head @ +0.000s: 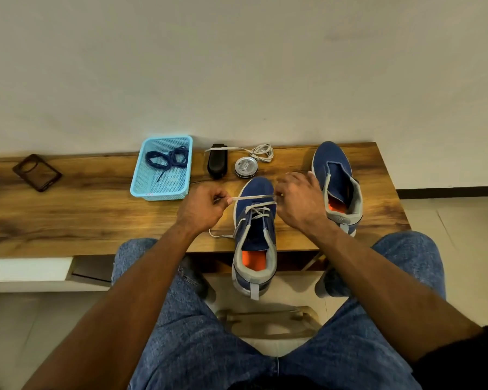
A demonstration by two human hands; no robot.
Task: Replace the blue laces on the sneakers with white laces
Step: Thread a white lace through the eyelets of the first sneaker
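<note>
Left hand and right hand each pinch the white lace, their grip taut across the near sneaker, probably to even its ends; blue laces lie discarded at ten o'clock.

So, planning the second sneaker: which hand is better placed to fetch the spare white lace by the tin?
Probably the right hand: it is nearer the coiled white lace, though both hands are holding the lace being threaded.

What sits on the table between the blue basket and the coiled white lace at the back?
In the head view, a black brush and a round tin lie between the blue basket and the coiled white lace; the lace's tail crosses the brush.
</note>
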